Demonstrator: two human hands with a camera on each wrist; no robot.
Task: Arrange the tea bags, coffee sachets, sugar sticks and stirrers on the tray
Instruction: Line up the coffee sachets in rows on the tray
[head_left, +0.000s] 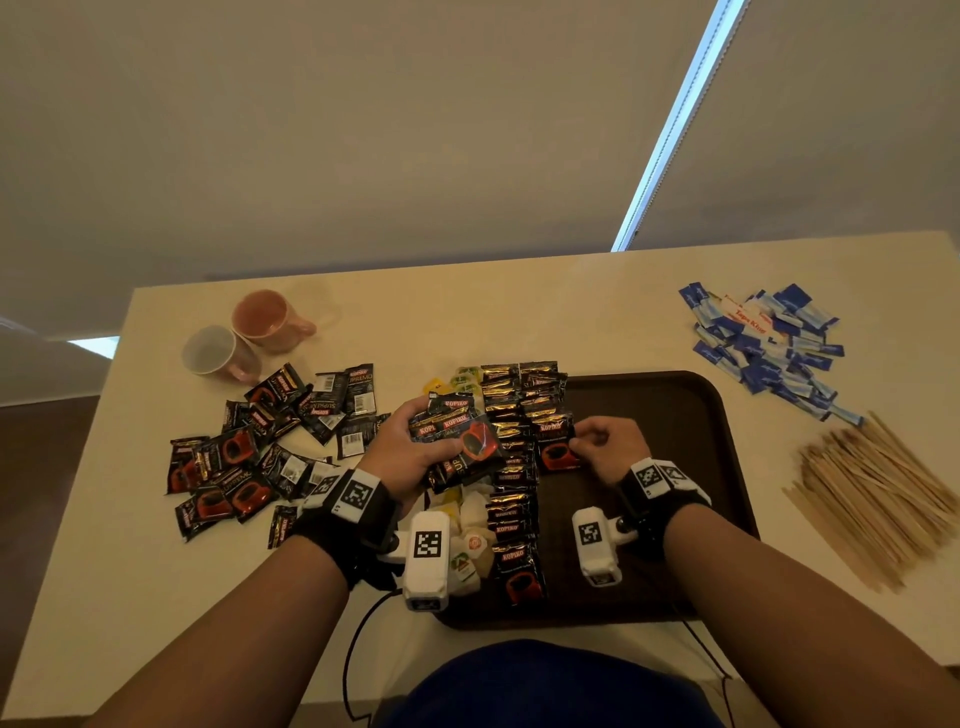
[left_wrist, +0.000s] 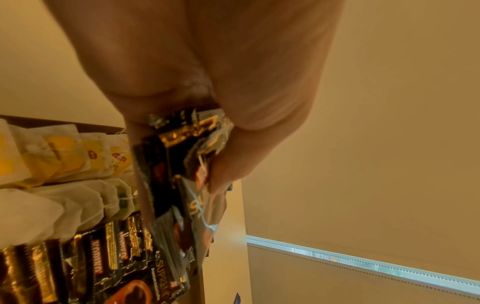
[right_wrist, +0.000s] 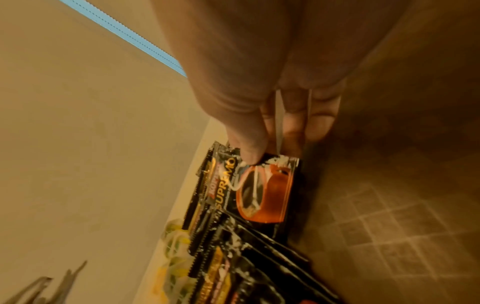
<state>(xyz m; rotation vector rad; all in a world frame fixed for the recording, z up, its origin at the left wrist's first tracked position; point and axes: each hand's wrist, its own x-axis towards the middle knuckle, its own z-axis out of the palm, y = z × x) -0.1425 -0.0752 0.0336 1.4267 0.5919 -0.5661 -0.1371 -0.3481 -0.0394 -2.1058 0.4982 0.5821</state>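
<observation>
Tea bags (head_left: 470, 540) and two coffee rows line the tray's (head_left: 675, 405) left edge; the left hand (head_left: 402, 457) grips a sachet bundle (head_left: 460, 441), the right hand (head_left: 610, 447) pinches one sachet (head_left: 556, 447) down, sugar sticks (head_left: 769, 348) and stirrers (head_left: 872, 499) untouched on the table's right edge

Likely an office pantry: table (head_left: 467, 322), mugs (head_left: 244, 332), roller blinds (head_left: 363, 130).

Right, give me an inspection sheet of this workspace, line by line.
Surface: cream table with a brown tray near the front edge.
Job's things: tea bags and two rows of coffee sachets on the tray; loose sachets left of it; sugar sticks and stirrers heaped on the right, off the tray.
Clutter: two mugs at the back left.
Grips: left hand holds a bundle of sachets; right hand pinches one sachet in the row.
Cables: black cable over the front edge.
Surroundings: drawn blinds, with a bright gap between them.
</observation>
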